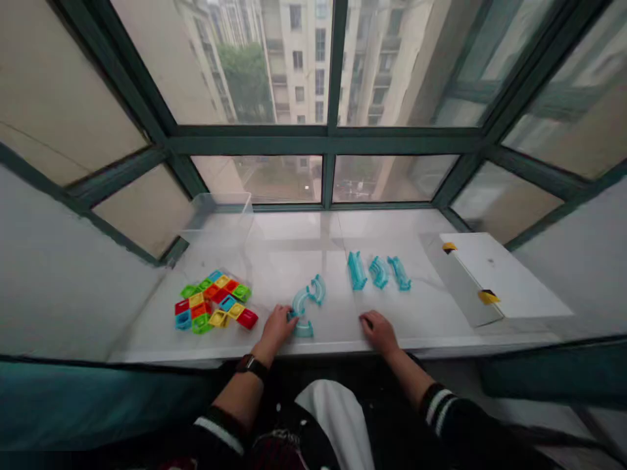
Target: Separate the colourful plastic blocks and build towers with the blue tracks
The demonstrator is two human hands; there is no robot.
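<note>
My left hand [278, 326] rests on the white sill with its fingertips touching a chain of curved turquoise track pieces [307, 302]. My right hand [378, 329] lies knuckles-up on the sill a little to the right, fingers curled, and nothing shows in it. Three more turquoise track pieces [378, 271] stand in a row beyond my right hand. A heap of several coloured square tiles [214, 302], red, yellow, green, orange and blue, lies left of my left hand.
A clear plastic box [220, 219] stands at the back left of the sill. A white lid with yellow clips [490, 277] lies at the right. Window panes [329, 176] close off the far side. The sill's front edge [318, 349] runs under my wrists.
</note>
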